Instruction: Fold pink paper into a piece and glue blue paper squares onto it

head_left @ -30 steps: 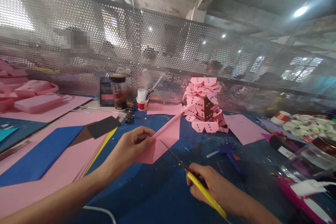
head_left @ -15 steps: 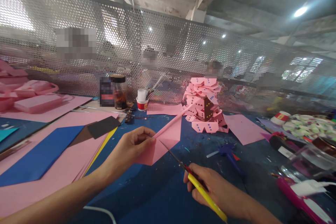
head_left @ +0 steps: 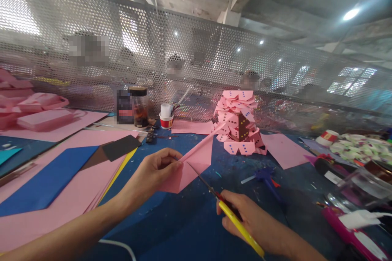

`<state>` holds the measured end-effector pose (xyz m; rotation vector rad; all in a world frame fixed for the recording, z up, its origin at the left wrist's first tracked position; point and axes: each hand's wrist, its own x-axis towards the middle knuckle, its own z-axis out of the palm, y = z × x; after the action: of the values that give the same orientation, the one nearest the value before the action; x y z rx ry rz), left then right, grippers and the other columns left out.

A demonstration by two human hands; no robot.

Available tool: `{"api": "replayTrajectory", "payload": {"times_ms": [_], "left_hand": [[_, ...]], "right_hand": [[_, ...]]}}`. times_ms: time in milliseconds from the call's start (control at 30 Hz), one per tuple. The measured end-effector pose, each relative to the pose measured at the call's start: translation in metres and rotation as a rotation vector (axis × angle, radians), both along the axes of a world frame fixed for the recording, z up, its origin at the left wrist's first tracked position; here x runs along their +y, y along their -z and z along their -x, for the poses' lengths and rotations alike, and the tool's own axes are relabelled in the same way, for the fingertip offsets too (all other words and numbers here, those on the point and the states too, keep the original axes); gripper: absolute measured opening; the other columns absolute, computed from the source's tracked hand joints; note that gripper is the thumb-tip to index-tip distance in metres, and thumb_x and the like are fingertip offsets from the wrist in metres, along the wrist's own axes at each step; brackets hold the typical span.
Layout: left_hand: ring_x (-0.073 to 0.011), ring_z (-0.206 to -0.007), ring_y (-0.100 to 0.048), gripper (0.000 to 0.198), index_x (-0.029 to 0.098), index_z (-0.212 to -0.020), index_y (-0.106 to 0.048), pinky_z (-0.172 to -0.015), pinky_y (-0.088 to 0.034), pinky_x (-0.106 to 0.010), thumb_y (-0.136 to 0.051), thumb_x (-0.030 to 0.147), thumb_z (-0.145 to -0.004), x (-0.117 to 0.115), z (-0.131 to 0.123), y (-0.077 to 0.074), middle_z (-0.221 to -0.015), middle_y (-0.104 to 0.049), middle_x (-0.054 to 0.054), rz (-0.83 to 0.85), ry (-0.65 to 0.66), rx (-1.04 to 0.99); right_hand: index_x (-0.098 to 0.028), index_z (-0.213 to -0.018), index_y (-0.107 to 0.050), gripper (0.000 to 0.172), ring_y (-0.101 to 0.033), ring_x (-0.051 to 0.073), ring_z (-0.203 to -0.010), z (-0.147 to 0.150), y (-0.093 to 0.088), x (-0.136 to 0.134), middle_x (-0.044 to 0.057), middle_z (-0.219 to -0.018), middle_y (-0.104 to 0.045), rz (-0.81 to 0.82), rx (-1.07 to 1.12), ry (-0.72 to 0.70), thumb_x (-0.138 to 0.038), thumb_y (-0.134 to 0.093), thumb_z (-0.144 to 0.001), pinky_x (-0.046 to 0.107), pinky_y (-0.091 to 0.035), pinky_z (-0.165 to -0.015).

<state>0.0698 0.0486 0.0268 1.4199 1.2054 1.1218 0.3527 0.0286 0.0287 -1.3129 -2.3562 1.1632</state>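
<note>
Between its thumb and fingers, my left hand (head_left: 162, 167) pinches a folded sheet of pink paper (head_left: 199, 159) just above the table. A narrow folded strip runs along the sheet's upper edge. My right hand (head_left: 245, 216) is closed round the scissors (head_left: 232, 216), which have yellow and red handles. Their dark blades point up and left, with the tips at the pink paper close to my left fingertips. Whether the blades are apart is hard to make out. Behind the sheet stands a pile of pink paper pieces (head_left: 239, 130) with dark and blue dots.
A blue glue gun (head_left: 266, 177) lies right of the scissors. Pink sheets (head_left: 70, 195), with a blue piece (head_left: 52, 179) on top, cover the left side. A jar (head_left: 140, 106) and a paper cup (head_left: 166, 120) stand before a perforated metal screen (head_left: 202, 45).
The scissors' tips have shifted slightly right against the pink paper. The sheet has tilted a little in my left hand, which otherwise keeps its place.
</note>
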Motion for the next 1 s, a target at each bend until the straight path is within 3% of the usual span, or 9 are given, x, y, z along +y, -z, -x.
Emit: {"api": "replayTrajectory", "payload": {"times_ms": [1000], "left_hand": [[-0.0124,-0.059,-0.047,0.031,0.02,-0.093,-0.065,-0.054,-0.03,-0.023,-0.063,0.05,-0.087,-0.0021,-0.0018,-0.0038,-0.072,-0.062,0.001,-0.046,-0.034,0.075]], "right_hand": [[-0.018,-0.086,-0.057,0.007,-0.044,0.009,-0.06,-0.0024,0.0101,0.0017,-0.005,-0.069,-0.052,0.01,0.03,0.014,-0.012,-0.055,-0.084,0.02,-0.027,-0.051]]}}
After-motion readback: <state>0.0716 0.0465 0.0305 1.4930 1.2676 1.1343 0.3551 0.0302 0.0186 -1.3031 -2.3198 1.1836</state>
